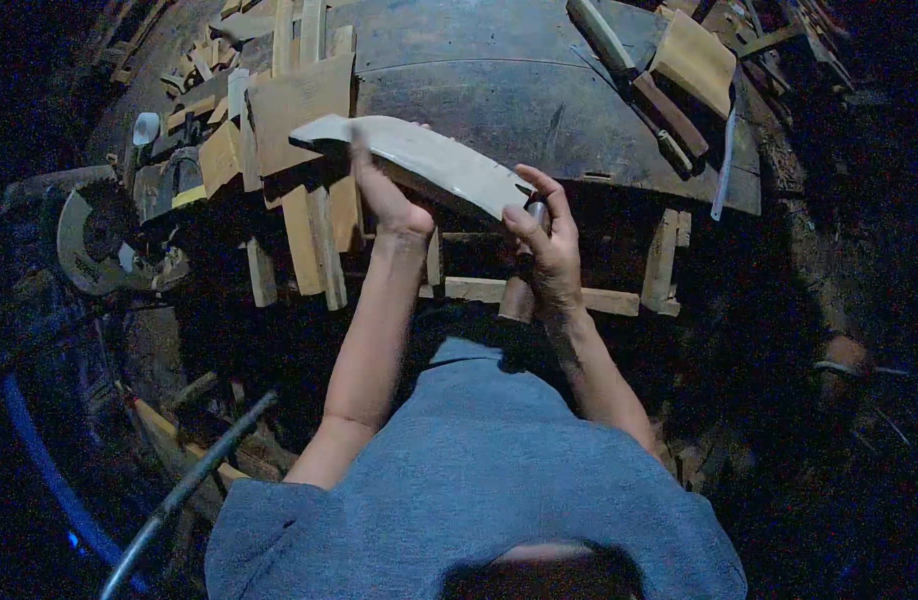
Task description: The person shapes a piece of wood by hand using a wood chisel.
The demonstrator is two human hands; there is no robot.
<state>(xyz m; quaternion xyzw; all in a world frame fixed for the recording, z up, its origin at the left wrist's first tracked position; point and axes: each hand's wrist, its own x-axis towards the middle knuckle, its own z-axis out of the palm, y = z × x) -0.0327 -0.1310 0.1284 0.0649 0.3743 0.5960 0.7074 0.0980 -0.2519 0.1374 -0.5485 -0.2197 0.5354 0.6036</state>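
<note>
A pale, curved piece of wood (434,155) with a smooth top face is held up over the near edge of the workbench. My left hand (384,195) grips its left part from below, the fingers partly blurred and hidden behind it. At the right end, my right hand (551,240) is closed around a tool with a dark round handle (520,297). The thumb and index finger of that hand come right to the wood's end, where a dark pointed tip shows. What kind of tool it is, I cannot tell.
A dark workbench (459,100) spans the far side. Wood offcuts and boards (294,110) crowd its left. A saw-like blade (725,165), a sheath-like brown piece (669,115) and a wood block (695,62) lie right. A circular saw (99,235) stands left; a metal pipe (194,490) slants up lower left.
</note>
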